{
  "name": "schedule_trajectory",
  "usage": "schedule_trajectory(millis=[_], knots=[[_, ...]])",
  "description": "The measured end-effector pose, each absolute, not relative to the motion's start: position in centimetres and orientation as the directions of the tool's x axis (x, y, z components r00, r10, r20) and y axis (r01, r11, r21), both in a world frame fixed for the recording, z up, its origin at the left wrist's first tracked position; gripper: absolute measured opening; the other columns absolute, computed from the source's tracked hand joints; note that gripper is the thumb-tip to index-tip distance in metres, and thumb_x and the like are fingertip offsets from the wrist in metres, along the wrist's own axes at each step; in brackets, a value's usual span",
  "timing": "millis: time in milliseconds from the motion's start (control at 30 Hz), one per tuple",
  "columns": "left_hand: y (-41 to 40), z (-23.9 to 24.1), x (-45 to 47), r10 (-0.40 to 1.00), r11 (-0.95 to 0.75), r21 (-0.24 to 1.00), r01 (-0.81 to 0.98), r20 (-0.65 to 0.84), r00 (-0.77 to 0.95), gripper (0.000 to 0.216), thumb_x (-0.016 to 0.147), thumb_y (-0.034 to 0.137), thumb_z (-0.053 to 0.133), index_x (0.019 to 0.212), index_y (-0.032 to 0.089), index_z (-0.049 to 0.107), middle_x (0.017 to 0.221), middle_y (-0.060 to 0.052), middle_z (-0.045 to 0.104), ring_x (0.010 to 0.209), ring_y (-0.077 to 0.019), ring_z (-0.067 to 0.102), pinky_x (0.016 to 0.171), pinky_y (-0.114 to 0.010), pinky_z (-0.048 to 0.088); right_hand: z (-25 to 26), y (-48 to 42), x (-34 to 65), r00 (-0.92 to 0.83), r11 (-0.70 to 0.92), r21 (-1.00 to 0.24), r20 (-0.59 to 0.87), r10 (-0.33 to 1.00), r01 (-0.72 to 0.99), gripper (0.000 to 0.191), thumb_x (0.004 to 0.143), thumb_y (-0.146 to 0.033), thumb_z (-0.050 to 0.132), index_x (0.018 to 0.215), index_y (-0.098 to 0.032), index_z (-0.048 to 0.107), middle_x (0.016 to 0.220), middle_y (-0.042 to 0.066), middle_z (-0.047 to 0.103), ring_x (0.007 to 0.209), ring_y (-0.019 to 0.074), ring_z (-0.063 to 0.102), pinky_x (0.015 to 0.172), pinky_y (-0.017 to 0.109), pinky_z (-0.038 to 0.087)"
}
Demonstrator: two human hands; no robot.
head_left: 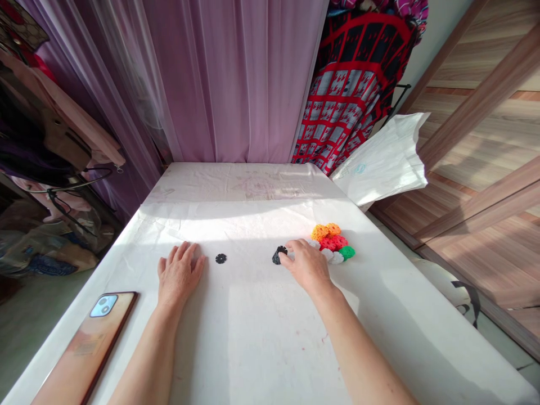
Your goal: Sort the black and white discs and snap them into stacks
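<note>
My left hand [180, 271] rests palm down on the white table, fingers spread, holding nothing. A single black notched plastic disc [221, 258] lies flat a little to its right. My right hand [307, 264] has its thumb and fingers at a small stack of black notched discs [277, 256], gripping its right side. The stack leans slightly, and part of it is hidden by the fingers. Just beyond that hand sit piles of similar discs: orange [325, 231], red [334, 243], white [336, 257] and green [347, 252].
A phone [80, 349] lies back up at the table's left edge. The white cloth [253, 337] covers the table. A white bag [383, 160] stands at the far right edge. Purple curtains [236, 79] hang behind, clothes [54, 107] at left, a wooden door [476, 152] at right.
</note>
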State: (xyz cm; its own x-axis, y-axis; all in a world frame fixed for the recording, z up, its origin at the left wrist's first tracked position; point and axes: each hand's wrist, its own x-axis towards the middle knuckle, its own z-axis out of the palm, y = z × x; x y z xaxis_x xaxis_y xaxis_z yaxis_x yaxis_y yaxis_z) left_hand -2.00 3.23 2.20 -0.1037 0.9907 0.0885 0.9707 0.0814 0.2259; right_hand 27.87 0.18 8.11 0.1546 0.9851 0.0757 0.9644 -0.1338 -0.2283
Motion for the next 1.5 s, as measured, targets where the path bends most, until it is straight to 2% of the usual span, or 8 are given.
schedule_trajectory(millis=[233,400,500,600,933,1133,1300,1500], knots=[[3.4,1.8,-2.2,0.988,0.064,0.254,0.965,0.118,-0.096,0.053,0.1,0.046,0.037,0.143,0.022,0.058,0.158,-0.013,0.05,0.149,-0.0341,0.037,0.121,-0.059,0.027,8.5,-1.2,26.7,0.075,-0.018,-0.268,0.204,0.976,0.963,0.016,0.093,-0.022,0.058,0.102,-0.023,0.072,0.105,0.005,0.073,0.093,0.0193,0.068,0.071,0.026,0.044],[3.3,1.8,-2.1,0.986,0.069,0.262,0.963,0.126,-0.105,0.052,0.1,0.045,0.039,0.143,0.023,0.058,0.158,-0.013,0.049,0.148,-0.0338,0.038,0.12,-0.059,0.028,8.2,-1.3,20.8,-0.192,0.206,-0.322,0.075,0.979,0.924,0.019,0.095,-0.018,0.055,0.105,-0.023,0.071,0.106,0.005,0.072,0.093,0.018,0.069,0.074,0.026,0.047],[3.3,1.9,-2.0,0.987,0.081,0.252,0.964,0.113,-0.112,0.053,0.1,0.045,0.039,0.144,0.022,0.056,0.159,-0.012,0.048,0.149,-0.0333,0.038,0.121,-0.058,0.028,7.5,0.2,17.5,-0.209,0.187,-0.336,-0.031,0.977,0.923,0.028,0.096,-0.031,0.06,0.122,-0.023,0.065,0.118,0.008,0.068,0.097,0.0203,0.069,0.077,0.029,0.05],[3.3,1.9,-1.9,0.988,0.089,0.252,0.964,0.1,-0.117,0.053,0.101,0.042,0.035,0.145,0.02,0.056,0.16,-0.012,0.047,0.149,-0.0333,0.037,0.121,-0.058,0.027,6.7,2.0,15.5,-0.189,0.15,-0.332,-0.089,0.978,0.931,0.034,0.094,-0.042,0.064,0.121,-0.022,0.065,0.12,0.01,0.067,0.102,0.0233,0.069,0.081,0.032,0.051],[3.3,1.8,-1.9,0.984,0.082,0.282,0.956,0.129,-0.122,0.049,0.101,0.037,0.037,0.142,0.024,0.059,0.157,-0.012,0.051,0.148,-0.0324,0.039,0.12,-0.059,0.029,6.0,3.2,13.9,-0.148,0.083,-0.368,-0.151,0.977,0.926,0.028,0.088,-0.032,0.066,0.112,-0.018,0.067,0.117,0.013,0.069,0.105,0.0252,0.069,0.085,0.035,0.051],[3.3,2.0,-1.9,0.986,0.065,0.26,0.964,0.131,-0.102,0.05,0.101,0.038,0.036,0.142,0.022,0.059,0.156,-0.013,0.051,0.148,-0.0346,0.039,0.12,-0.061,0.029,6.1,-0.2,18.4,-0.149,0.148,-0.45,0.035,0.988,0.88,0.024,0.086,-0.025,0.065,0.109,-0.021,0.068,0.109,0.007,0.072,0.098,0.0205,0.069,0.085,0.029,0.049],[3.3,2.1,-2.0,0.988,0.07,0.245,0.967,0.117,-0.101,0.051,0.101,0.039,0.035,0.143,0.02,0.058,0.158,-0.013,0.05,0.149,-0.0342,0.038,0.121,-0.06,0.028,6.3,-0.8,25.4,0.07,0.054,-0.462,0.247,0.967,0.885,0.019,0.084,-0.023,0.063,0.102,-0.021,0.069,0.101,0.005,0.072,0.083,0.0176,0.067,0.077,0.029,0.048],[3.4,2.1,-2.1,0.989,0.066,0.233,0.97,0.116,-0.095,0.052,0.101,0.04,0.035,0.143,0.019,0.058,0.158,-0.014,0.05,0.148,-0.0336,0.039,0.12,-0.06,0.029,6.6,0.5,28.6,0.138,-0.017,-0.436,0.247,0.959,0.9,0.018,0.084,-0.026,0.064,0.1,-0.021,0.07,0.102,0.004,0.072,0.083,0.0177,0.066,0.074,0.029,0.046]])
